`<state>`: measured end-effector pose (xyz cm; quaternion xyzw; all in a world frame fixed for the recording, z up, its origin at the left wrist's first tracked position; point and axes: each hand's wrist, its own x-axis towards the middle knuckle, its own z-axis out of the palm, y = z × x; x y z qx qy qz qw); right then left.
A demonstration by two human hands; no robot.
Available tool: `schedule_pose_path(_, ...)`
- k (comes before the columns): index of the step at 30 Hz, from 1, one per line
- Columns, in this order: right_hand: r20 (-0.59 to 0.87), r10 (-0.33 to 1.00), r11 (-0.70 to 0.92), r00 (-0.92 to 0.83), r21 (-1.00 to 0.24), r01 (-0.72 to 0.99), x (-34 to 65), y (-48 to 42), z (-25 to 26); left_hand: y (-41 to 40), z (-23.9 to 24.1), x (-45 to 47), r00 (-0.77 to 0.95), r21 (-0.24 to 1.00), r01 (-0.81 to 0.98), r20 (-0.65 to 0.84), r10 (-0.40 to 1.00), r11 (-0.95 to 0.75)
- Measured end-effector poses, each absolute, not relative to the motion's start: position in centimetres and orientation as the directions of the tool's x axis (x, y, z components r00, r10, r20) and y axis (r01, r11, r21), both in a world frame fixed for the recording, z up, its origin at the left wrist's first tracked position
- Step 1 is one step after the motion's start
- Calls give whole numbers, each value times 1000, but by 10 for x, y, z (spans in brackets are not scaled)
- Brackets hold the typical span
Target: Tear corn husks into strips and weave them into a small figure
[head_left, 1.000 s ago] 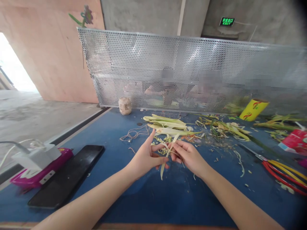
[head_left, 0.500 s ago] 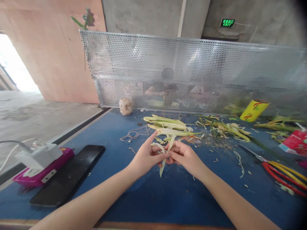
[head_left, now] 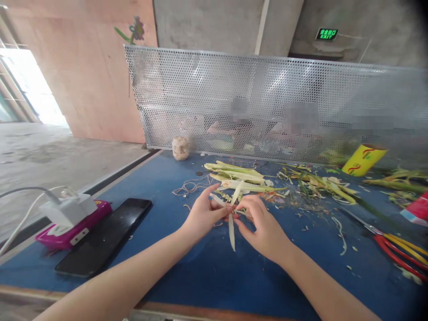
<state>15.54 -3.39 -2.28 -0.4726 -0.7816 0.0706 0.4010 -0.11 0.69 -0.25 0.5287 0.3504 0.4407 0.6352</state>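
My left hand (head_left: 201, 216) pinches several crossed strips of pale leaf, which look like corn husk (head_left: 232, 234), between thumb and fingers. One strip hangs down below the fingertips and another sticks up. On the right side of the crossing, my right hand (head_left: 267, 227) has its index finger and thumb at a strip end, with the thumb a little apart; its other fingers are curled. Just beyond the hands lies a pile of pale green husk leaves (head_left: 234, 170). Where the strips cross is partly covered by my fingers.
On the blue table (head_left: 200, 285), a black phone (head_left: 107, 236) and purple power strip (head_left: 72, 232) lie left. Right are scissors (head_left: 376, 229), leaf scraps (head_left: 329, 185) and a yellow roll (head_left: 364, 159). A thread ball (head_left: 181, 148) stands before the perforated metal screen (head_left: 207, 84); people sit behind it.
The right thumb and index finger have spread apart and shifted slightly right. The lower strip now hangs straighter down. The whole view has moved slightly left.
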Motion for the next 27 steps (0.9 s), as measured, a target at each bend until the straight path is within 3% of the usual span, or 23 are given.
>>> schedule_pose_path(4,425,893,428,-148,-699,573,156,-31,-21,4,-3,0,415,975,-193,-22,910,111)
schedule_pose_path(6,377,915,391,-142,-747,537,156,-28,-21,2,-3,2,465,970,-183,-58,883,160)
schedule_pose_path(13,518,854,448,-41,-695,562,158,-25,-21,3,-4,0,522,991,-106,-17,853,85)
schedule_pose_path(22,509,861,413,4,-703,579,155,-29,-20,5,-11,1,570,996,-77,1,822,52)
schedule_pose_path(27,478,878,376,30,-726,575,155,-29,-19,2,-9,3,584,985,-110,-44,811,132)
